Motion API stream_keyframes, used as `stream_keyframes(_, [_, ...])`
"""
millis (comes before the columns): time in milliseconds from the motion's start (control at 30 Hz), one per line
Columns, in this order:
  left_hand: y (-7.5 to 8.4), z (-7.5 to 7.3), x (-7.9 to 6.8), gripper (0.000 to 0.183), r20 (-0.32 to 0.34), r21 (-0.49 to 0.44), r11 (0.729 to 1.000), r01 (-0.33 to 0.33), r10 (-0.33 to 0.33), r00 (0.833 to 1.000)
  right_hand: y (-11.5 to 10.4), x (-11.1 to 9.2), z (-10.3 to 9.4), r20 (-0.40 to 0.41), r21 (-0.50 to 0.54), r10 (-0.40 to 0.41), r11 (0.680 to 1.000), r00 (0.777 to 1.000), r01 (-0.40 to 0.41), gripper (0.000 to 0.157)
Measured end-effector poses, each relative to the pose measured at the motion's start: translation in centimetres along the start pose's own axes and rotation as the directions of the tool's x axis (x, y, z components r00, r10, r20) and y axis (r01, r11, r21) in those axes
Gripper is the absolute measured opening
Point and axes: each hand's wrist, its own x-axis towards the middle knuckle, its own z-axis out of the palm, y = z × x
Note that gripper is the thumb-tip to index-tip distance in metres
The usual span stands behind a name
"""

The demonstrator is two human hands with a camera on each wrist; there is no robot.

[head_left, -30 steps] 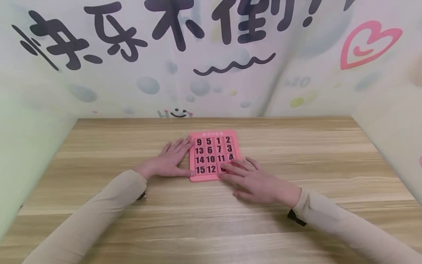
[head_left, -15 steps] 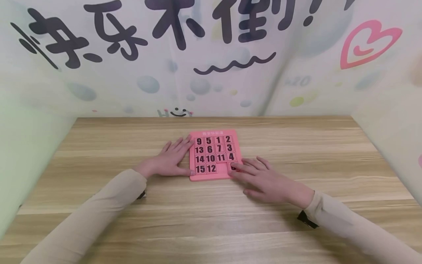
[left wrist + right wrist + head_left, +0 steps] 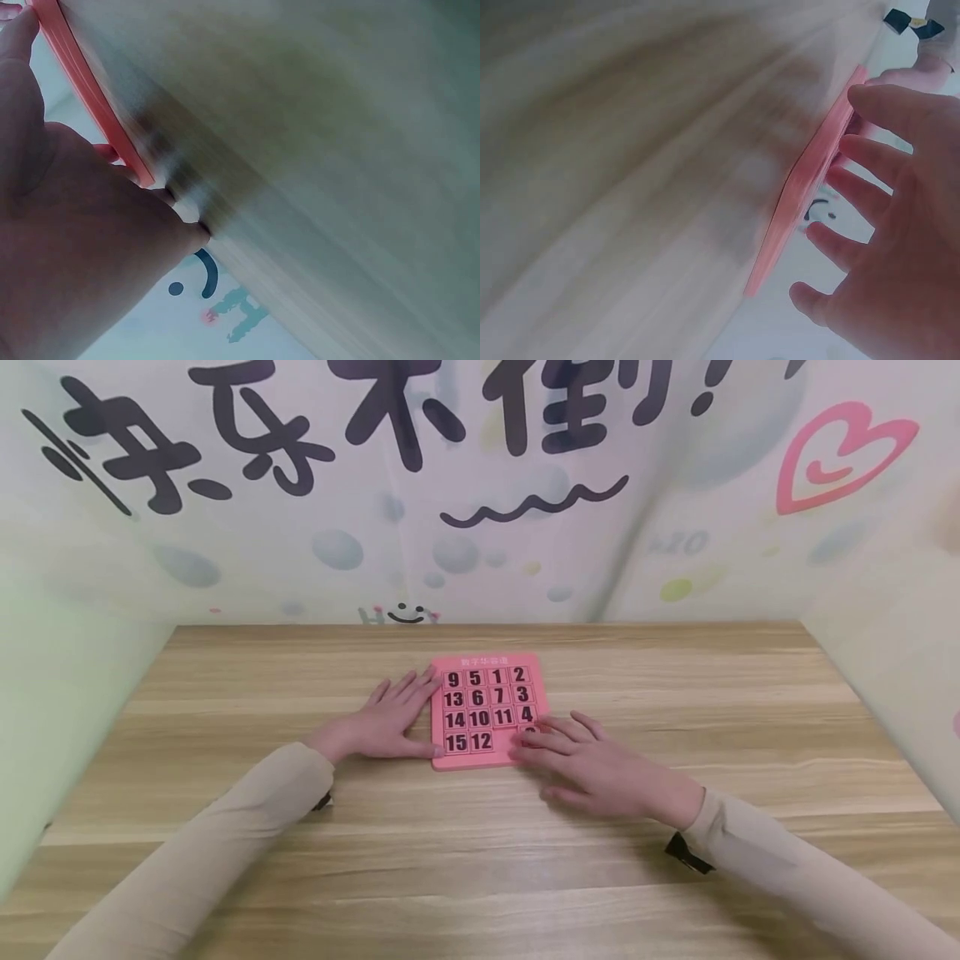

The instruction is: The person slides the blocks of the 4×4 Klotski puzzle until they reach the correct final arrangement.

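A pink sliding number puzzle lies flat on the wooden table, its black numerals upright in the head view. Along its left side rests my left hand, thumb at the lower left corner and straight fingertips at the upper left edge. My right hand reaches in from the lower right with fingers extended. Its fingertips are over the bottom right tile, whose number they mostly hide. Left of that tile shows a gap in the bottom row, beside the 12 tile. The right wrist view has the right fingers spread beside the puzzle's pink edge.
The wood-grain table reaches back to a white wall printed with black characters, bubbles and a pink heart. Paler side walls stand at left and right. A black strap piece hangs below the right sleeve.
The bottom-row tile under my right fingers slid from the third column to the right corner, opening a gap. Since then the right hand has shifted slightly back left. The left hand stays put.
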Motion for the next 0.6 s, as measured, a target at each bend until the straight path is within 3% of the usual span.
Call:
stream_keyframes(267, [-0.2,0.1,-0.1,0.103,0.003,0.008,1.0,0.0,0.0,1.0,-1.2,2.1,-0.1,0.017,-0.011,-0.059,0.998,0.998,0.059,0.055])
stream_keyframes(600, [-0.1,0.1,-0.2,0.102,-0.002,0.01,1.0,-0.003,0.003,1.0,-1.8,3.5,-0.2,0.093,-0.042,-0.015,0.999,0.996,0.019,0.057])
